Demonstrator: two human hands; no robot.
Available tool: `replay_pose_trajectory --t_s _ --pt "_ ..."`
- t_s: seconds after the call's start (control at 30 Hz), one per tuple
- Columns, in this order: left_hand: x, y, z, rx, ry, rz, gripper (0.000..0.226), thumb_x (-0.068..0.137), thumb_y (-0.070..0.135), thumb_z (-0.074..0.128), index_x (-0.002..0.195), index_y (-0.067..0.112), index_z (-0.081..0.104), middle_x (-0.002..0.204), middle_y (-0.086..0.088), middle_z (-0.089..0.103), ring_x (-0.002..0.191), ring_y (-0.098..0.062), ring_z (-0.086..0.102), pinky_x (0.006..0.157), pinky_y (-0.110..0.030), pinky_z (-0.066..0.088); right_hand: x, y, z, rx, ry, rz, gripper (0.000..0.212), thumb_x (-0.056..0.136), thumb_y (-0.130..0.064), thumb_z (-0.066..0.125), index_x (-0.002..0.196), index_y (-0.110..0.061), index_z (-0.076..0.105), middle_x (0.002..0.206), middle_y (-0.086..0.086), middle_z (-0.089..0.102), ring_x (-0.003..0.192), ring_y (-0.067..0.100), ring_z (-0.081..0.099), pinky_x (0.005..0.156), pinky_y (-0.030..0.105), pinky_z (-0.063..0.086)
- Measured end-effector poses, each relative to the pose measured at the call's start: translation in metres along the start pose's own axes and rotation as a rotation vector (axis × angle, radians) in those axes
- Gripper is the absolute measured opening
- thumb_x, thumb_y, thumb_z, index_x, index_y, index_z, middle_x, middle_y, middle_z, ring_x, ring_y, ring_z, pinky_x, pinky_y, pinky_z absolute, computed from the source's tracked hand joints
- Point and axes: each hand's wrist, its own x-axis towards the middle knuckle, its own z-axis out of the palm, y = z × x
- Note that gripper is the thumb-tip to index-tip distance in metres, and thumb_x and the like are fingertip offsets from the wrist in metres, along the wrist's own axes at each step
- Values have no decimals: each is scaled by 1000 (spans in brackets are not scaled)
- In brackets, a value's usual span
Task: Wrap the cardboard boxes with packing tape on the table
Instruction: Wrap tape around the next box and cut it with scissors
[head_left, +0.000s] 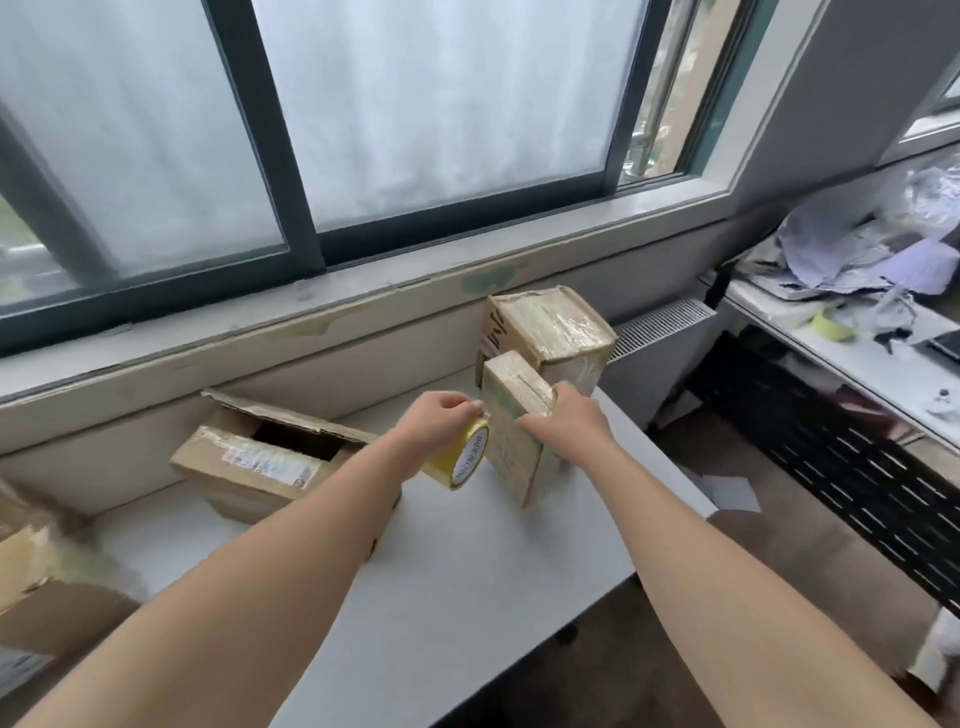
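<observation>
A torn box (47, 582) of creased brown cardboard, an open box (260, 462) with a label, a yellow roll (460, 457), a tall narrow box (514, 447) glossy with tape, and a big box (550, 332) behind it. All are over a smooth white table (467, 597) below a dark-framed window (415, 104). The left hand (436, 421) curls its fingers round the roll. The right hand (566, 421) grips the narrow box's top.

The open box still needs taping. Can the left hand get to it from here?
Probably: the open box lies just left of the left hand, nothing between, though it holds the tape roll.
</observation>
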Motion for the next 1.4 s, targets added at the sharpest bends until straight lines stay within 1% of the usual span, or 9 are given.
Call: replay_pose_trajectory --t_s 0.13,0.27,0.47,0.6,0.7,0.8,1.03,1.17,1.4 --pt "22 0 -7 -41 74 -42 20 100 40 60 100 28 77 93 8 69 85 -12 62 71 -28 49 37 -22 12 -81 58 -85 61 86 -50 66 128 -11 45 126 11 62 116 35 60 83 39 46" --pt "30 -15 -14 -37 134 -84 17 98 38 62 92 33 76 95 8 72 92 -17 67 81 -31 52 52 -29 34 -186 3 -142 64 92 -48 63 137 -11 35 135 13 55 120 39 58 90 44 49" --pt "18 -34 -32 -134 162 -134 20 97 38 64 90 28 79 93 9 73 90 -18 67 77 -31 51 57 -33 37 -307 22 -159 48 95 -36 60 129 -11 37 135 14 44 111 41 60 78 40 44" --pt "3 -54 -62 -191 135 -103 18 97 37 66 93 28 81 102 8 77 102 -12 69 88 -30 54 53 -49 48 -219 77 -360 45 95 -32 60 133 -12 46 129 10 47 102 36 61 77 39 47" --pt "-15 -66 -92 -288 106 -90 20 101 26 63 97 15 78 88 8 76 79 -6 69 66 -19 50 44 -74 69 -102 -7 -536 39 96 -31 62 132 -16 57 117 2 62 107 25 60 89 40 50" --pt "-38 -77 -124 -435 20 -90 21 104 18 57 98 4 72 65 6 62 53 -7 53 47 -18 41 32 -106 89 -11 -81 -591 35 97 -32 63 128 -18 61 113 -4 65 100 17 60 93 39 50" --pt "-70 -120 -184 -586 -109 -74 25 98 31 58 91 13 74 61 0 32 54 -14 24 54 -28 16 -14 -160 140 -18 -411 -656 64 97 -52 61 153 -29 40 144 1 55 132 19 52 110 41 43" --pt "-83 -133 -206 -818 -195 15 24 95 30 53 90 14 71 53 5 33 42 -8 25 46 -25 15 -36 -165 166 -137 -574 -619 73 97 -53 60 159 -34 27 149 1 50 130 22 54 106 35 43" --pt "-111 -166 -252 -722 -6 -37 23 91 34 59 91 15 71 58 5 27 47 -10 22 42 -21 22 -56 -174 179 -34 -460 -554 48 105 -44 45 149 -25 48 143 0 59 131 20 52 98 27 38"
